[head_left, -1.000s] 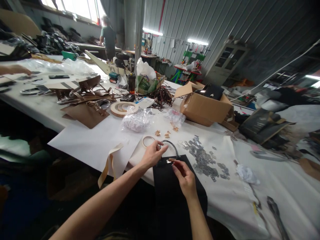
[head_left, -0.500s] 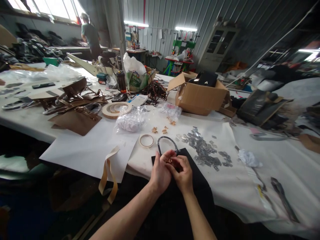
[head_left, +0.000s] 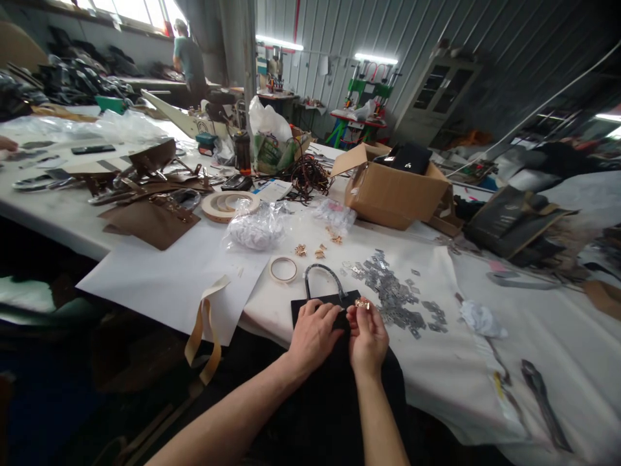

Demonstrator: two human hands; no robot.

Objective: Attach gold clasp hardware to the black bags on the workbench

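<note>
A black bag panel (head_left: 301,314) with a curved black handle (head_left: 324,269) at its top edge lies at the table's near edge. Palm down on that panel rests my left hand (head_left: 314,330), its fingers stretched out and slightly bent, with nothing seen in it. Beside it, my right hand (head_left: 369,336) pinches a small gold metal fitting (head_left: 362,303) between thumb and fingers, just over the panel's right side. More gold fittings (head_left: 301,250) lie in small heaps beyond the handle. To the right spreads a pile of flat grey metal plates (head_left: 391,288).
Left of the panel are a tape roll (head_left: 283,270), a white sheet (head_left: 179,278) and a hanging tan strip (head_left: 209,330). Brown leather pieces (head_left: 155,217) and a cardboard box (head_left: 395,194) stand farther back. Pliers-like tool (head_left: 543,401) lies right. Another person (head_left: 188,61) stands far off.
My left hand has turned from palm up to palm down onto the panel. My right hand has moved right and turned, now showing the gold fitting. The view has shifted slightly.
</note>
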